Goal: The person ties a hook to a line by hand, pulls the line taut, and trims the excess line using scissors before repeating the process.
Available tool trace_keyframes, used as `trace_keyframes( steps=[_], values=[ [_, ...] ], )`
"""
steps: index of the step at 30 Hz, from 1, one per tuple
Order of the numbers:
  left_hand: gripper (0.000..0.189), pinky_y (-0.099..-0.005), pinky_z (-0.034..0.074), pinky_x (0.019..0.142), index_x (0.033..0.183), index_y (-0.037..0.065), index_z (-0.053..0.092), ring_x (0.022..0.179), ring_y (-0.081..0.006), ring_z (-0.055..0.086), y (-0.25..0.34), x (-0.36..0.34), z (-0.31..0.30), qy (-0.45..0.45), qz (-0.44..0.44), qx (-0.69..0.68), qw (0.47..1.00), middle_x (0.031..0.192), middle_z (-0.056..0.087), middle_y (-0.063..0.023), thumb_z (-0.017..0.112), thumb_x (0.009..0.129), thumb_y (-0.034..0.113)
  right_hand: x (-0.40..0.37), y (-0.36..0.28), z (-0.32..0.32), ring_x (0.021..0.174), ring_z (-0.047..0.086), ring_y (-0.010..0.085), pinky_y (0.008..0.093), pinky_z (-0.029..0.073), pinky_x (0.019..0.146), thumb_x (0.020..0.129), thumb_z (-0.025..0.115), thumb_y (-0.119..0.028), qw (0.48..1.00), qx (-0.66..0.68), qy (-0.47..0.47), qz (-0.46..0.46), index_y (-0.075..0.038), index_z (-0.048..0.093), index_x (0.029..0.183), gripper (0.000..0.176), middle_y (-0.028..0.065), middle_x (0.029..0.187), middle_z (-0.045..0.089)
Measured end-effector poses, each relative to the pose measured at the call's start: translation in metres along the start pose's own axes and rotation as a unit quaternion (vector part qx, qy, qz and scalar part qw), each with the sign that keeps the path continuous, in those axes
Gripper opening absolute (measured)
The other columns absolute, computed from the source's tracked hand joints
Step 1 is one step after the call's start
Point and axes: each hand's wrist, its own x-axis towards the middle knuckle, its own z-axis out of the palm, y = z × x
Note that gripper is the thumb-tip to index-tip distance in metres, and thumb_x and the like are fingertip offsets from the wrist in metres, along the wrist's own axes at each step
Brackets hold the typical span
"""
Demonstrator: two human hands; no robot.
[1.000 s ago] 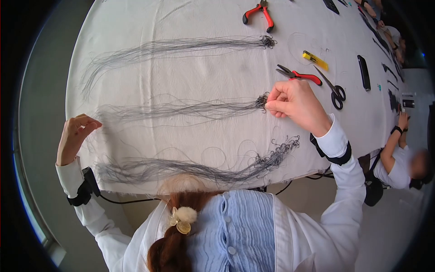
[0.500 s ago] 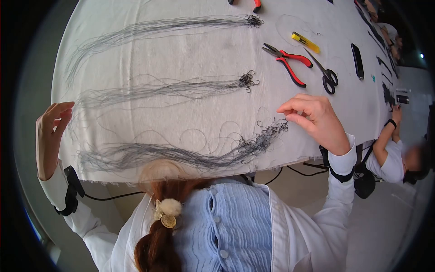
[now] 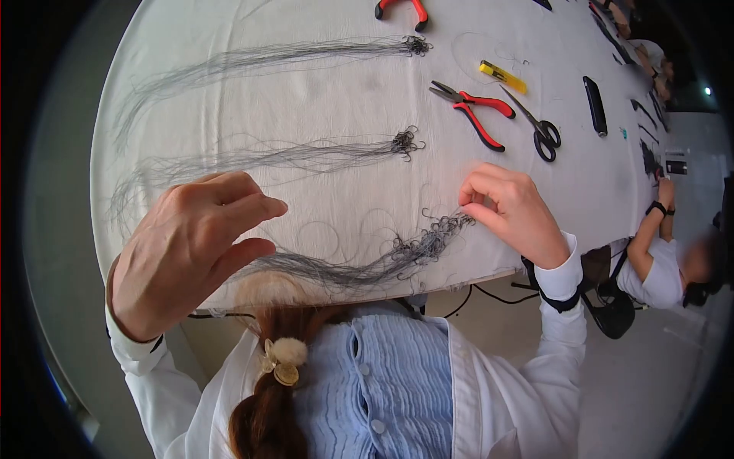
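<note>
Nearest my body lies a bundle of fine grey fishing lines [image 3: 336, 271], curving across the cloth, with a tangle of dark fish hooks [image 3: 424, 245] at its right end. My right hand [image 3: 508, 205] pinches thumb and forefinger together at the far tip of this tangle, on what looks like a fish hook. Raised over the left part of the same bundle is my left hand [image 3: 195, 245], thumb and fingers apart, nothing visible between them. Part of the lines is hidden beneath it. Beyond lie a second hooked bundle [image 3: 306, 151] and a third one [image 3: 306, 52].
Red-handled pliers [image 3: 478, 111], black scissors [image 3: 539, 130], a yellow cutter [image 3: 502, 76] and a black oblong object [image 3: 594, 105] lie on the white-covered table [image 3: 359, 92]. More red handles [image 3: 413, 11] show at the far edge. Another person [image 3: 654, 260] works at right.
My left hand has swung from the table's left edge rightward, over the near bundle. My right hand stays pinched at the hooks, shifted slightly left as the whole view shifts.
</note>
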Motion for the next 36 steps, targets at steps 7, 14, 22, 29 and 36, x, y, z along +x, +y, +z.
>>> trace_keyframes(
  steps=[7, 14, 22, 29, 36],
  values=[
    [0.029, -0.0325, 0.053, 0.064, 0.092, 0.003, 0.067, 0.076, -0.0240, 0.065, 0.009, 0.027, 0.012, 0.039, 0.066, -0.150, 0.986, 0.087, 0.063, -0.0120, 0.075, 0.069, 0.019, -0.028, -0.052, -0.037, 0.059, 0.060, 0.0202, 0.0260, 0.046, 0.052, 0.069, 0.064, 0.006, 0.990, -0.080, 0.113, 0.006, 0.000, 0.059, 0.076, 0.010, 0.0084, 0.068, 0.060],
    [0.034, -0.0304, 0.049, 0.080, 0.107, 0.001, 0.057, 0.091, -0.0182, 0.061, 0.028, 0.054, 0.033, 0.020, 0.147, -0.516, 0.844, 0.099, 0.061, -0.0082, 0.070, 0.080, 0.015, 0.003, -0.097, -0.030, 0.060, 0.060, 0.0164, 0.0252, 0.047, 0.049, 0.059, 0.069, 0.006, 0.958, -0.085, 0.171, -0.213, -0.004, 0.065, 0.079, 0.022, 0.0050, 0.072, 0.061],
    [0.011, -0.0187, 0.043, 0.064, 0.090, 0.000, 0.059, 0.073, -0.0046, 0.053, 0.011, 0.047, 0.015, -0.016, 0.017, -0.688, 0.726, 0.082, 0.060, -0.0004, 0.066, 0.083, 0.007, 0.037, -0.108, -0.028, 0.058, 0.059, 0.0162, 0.0251, 0.046, 0.049, 0.058, 0.073, 0.005, 0.948, -0.027, 0.202, -0.246, -0.003, 0.066, 0.081, 0.025, 0.0050, 0.072, 0.061],
    [0.005, -0.0191, 0.041, 0.060, 0.084, 0.000, 0.062, 0.070, -0.0039, 0.051, -0.001, 0.048, 0.005, 0.066, 0.017, -0.636, 0.769, 0.077, 0.057, 0.0010, 0.065, 0.083, 0.005, 0.058, -0.112, -0.034, 0.061, 0.063, 0.0152, 0.0233, 0.049, 0.052, 0.068, 0.071, 0.003, 0.959, 0.015, 0.189, -0.212, -0.002, 0.066, 0.089, 0.023, 0.0076, 0.076, 0.065],
    [0.012, -0.0208, 0.037, 0.046, 0.077, 0.004, 0.065, 0.054, -0.0075, 0.049, 0.001, 0.046, -0.001, 0.363, 0.070, -0.224, 0.902, 0.072, 0.057, -0.0025, 0.070, 0.069, -0.003, 0.083, -0.101, -0.031, 0.070, 0.066, 0.0110, 0.0216, 0.054, 0.065, 0.078, 0.069, -0.003, 0.932, 0.334, 0.105, -0.099, 0.003, 0.064, 0.089, 0.014, 0.0074, 0.076, 0.067]
  ],
)
